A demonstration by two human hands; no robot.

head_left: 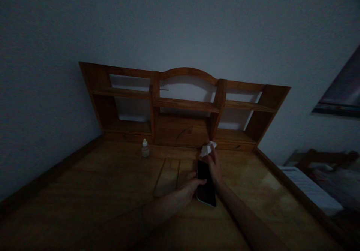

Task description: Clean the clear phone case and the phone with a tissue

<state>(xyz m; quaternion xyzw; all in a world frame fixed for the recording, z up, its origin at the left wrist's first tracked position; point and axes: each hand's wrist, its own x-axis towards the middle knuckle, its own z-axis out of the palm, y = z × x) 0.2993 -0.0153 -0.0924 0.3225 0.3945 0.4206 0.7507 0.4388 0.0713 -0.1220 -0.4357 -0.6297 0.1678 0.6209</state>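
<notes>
A black smartphone [206,191] is gripped in my left hand [190,186], the thumb lying across its dark screen and the fingers behind its left edge. Beside the phone's upper right edge is my right hand [215,168], its fingers closed on a crumpled white tissue [207,149]. Left of the phone, a clear phone case [168,179] lies flat on the wooden desk [118,191]. Farther left and back stands a small clear bottle [145,149] with a pale cap.
A wooden shelf unit [185,104] with several compartments rises along the desk's back edge against the wall. Raised wooden rims border the desk's sides. At right are a white surface [312,189] and a wooden chair back [323,156]. The scene is dim.
</notes>
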